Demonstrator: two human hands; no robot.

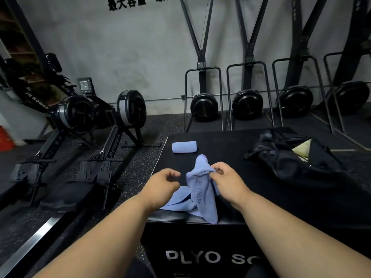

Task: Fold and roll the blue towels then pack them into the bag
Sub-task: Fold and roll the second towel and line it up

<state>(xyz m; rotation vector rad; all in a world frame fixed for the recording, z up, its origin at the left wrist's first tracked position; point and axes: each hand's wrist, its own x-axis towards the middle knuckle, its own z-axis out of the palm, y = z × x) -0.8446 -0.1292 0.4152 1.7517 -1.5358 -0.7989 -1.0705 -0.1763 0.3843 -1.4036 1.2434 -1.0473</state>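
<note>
Right hand (226, 182) fingers pinch bunched top of blue towel (201, 189); left hand (163, 185) loosely curled, holds nothing, just beside it. Towel hangs upright, tail draped over box (230, 161) near edge. Rolled towel (184, 146) lies crosswise behind; bag (297, 159) on right.

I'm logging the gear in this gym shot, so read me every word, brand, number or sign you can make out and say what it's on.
"PLYO SO", cut off: front of the black plyo box.
"FITNESS": the loose blue towel in the right hand's grip.
"ROWER": rail of the nearer rowing machine.
"R ROWER", start cut off: frame of the farther rowing machine.
Black Chinese characters on the wall: cropped and blurred, unreadable.
Rower monitor: too small.
</note>
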